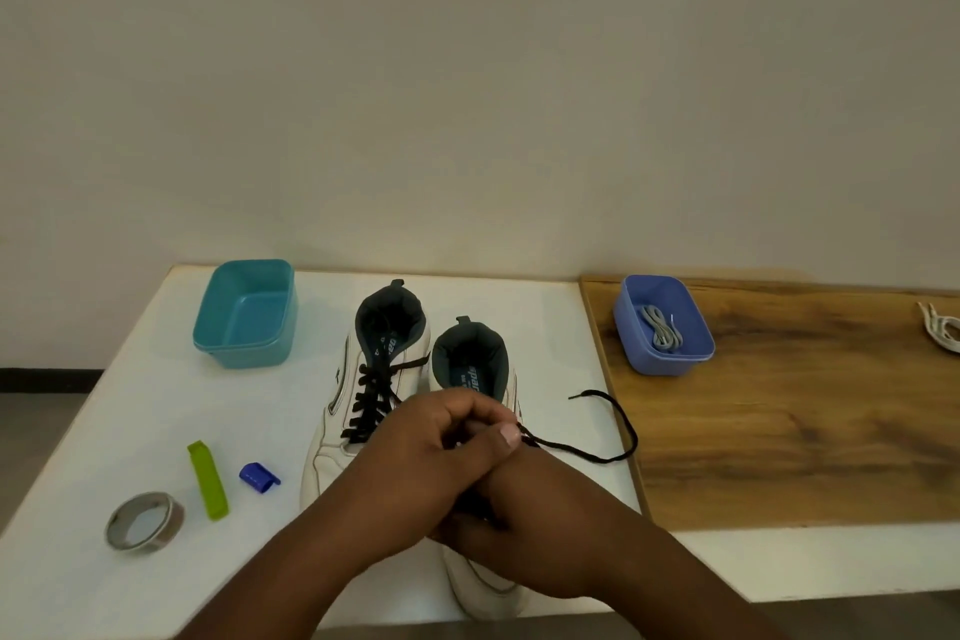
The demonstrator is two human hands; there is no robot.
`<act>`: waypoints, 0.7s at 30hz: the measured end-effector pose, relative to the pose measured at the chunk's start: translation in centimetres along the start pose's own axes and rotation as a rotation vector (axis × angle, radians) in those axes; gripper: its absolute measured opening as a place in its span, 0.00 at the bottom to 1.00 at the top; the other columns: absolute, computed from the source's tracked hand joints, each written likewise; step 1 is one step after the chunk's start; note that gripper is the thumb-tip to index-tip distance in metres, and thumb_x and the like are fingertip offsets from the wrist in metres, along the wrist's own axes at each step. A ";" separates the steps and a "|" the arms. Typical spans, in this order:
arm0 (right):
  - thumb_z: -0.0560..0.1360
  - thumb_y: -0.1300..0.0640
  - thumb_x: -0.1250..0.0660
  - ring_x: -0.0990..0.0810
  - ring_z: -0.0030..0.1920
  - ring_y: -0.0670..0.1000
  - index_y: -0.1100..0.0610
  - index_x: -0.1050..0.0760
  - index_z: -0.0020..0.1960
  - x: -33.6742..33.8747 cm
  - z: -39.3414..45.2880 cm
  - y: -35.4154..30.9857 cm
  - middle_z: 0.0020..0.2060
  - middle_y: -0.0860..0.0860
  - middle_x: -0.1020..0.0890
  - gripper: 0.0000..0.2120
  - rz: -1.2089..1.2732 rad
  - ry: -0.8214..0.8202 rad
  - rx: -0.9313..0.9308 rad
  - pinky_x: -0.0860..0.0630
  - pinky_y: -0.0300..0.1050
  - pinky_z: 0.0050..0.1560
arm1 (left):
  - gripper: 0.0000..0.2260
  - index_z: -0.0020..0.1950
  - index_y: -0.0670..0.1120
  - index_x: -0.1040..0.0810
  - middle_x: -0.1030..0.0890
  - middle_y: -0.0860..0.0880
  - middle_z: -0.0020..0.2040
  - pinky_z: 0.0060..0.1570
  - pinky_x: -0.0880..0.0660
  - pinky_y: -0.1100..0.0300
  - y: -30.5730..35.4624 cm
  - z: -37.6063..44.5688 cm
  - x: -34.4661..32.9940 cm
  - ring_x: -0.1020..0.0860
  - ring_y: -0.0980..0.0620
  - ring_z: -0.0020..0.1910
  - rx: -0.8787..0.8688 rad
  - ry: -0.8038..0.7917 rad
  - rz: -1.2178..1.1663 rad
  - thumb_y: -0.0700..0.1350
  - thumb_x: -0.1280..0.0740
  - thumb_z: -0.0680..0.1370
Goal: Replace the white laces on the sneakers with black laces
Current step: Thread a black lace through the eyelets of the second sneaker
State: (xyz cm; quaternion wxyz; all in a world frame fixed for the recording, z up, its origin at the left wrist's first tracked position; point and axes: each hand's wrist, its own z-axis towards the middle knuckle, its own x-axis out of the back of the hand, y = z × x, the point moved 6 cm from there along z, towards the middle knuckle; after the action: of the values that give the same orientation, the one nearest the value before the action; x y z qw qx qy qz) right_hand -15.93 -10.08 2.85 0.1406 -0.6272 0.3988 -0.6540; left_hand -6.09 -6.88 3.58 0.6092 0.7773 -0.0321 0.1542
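Two sneakers side by side mid-table (545, 327), left sneaker (358, 379) beside right sneaker (478, 582). Both hands placed over right sneaker. Empty tub (247, 314) behind-left. Tape roll (144, 521), clip (208, 479), small cap (258, 477) set front-left. Board (810, 411) at right; tub with laces (663, 325) on it.

Soft, even indoor light fills the scene, moderately bright, with no harsh glare. Faint shadows sit close under the things on the white desk (156, 390). The picture is slightly soft overall, and the wide-angle lens bends the desk edges outward.
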 end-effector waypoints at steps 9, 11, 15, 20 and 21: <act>0.83 0.43 0.39 0.25 0.32 0.45 0.52 0.19 0.59 1.9 -0.6 4.2 0.38 0.51 0.20 0.16 0.807 0.243 -0.457 0.28 0.40 0.33 | 0.05 0.51 0.51 0.20 0.15 0.51 0.40 0.35 0.28 0.71 -0.9 0.5 2.3 0.20 0.62 0.35 0.050 0.237 -0.106 0.43 0.29 0.78; 0.85 0.46 0.42 0.30 0.30 0.46 0.54 0.17 0.55 2.6 -0.7 5.2 0.36 0.52 0.22 0.17 0.961 0.408 -0.516 0.33 0.39 0.32 | 0.05 0.51 0.52 0.23 0.16 0.49 0.40 0.33 0.28 0.70 -1.4 0.4 1.4 0.21 0.61 0.32 0.066 0.140 -0.003 0.44 0.28 0.78; 0.84 0.52 0.39 0.28 0.31 0.44 0.54 0.18 0.45 3.1 -0.5 5.0 0.33 0.48 0.22 0.14 0.692 0.503 -0.428 0.31 0.37 0.33 | 0.05 0.53 0.57 0.22 0.15 0.53 0.42 0.38 0.27 0.68 -1.8 0.6 0.7 0.19 0.62 0.37 0.059 0.105 0.026 0.49 0.29 0.78; 0.84 0.50 0.37 0.23 0.34 0.47 0.53 0.22 0.43 1.2 0.1 3.0 0.34 0.50 0.20 0.13 0.419 0.394 -0.209 0.22 0.44 0.37 | 0.08 0.48 0.56 0.16 0.16 0.52 0.39 0.38 0.26 0.71 -0.9 0.7 1.7 0.18 0.55 0.40 -0.034 0.198 0.004 0.52 0.35 0.81; 0.84 0.51 0.37 0.21 0.35 0.49 0.52 0.22 0.44 0.9 0.2 2.9 0.36 0.51 0.19 0.11 0.418 0.376 -0.210 0.20 0.48 0.38 | 0.10 0.46 0.54 0.15 0.16 0.51 0.38 0.37 0.26 0.70 -0.9 0.7 1.7 0.19 0.55 0.38 -0.033 0.190 -0.012 0.51 0.35 0.81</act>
State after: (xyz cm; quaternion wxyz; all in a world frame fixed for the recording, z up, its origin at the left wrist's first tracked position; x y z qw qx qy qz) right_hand -16.85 -12.63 1.47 0.1300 -0.4106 0.6038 -0.6708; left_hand -4.10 -7.05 3.09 0.6231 0.7492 0.0280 0.2228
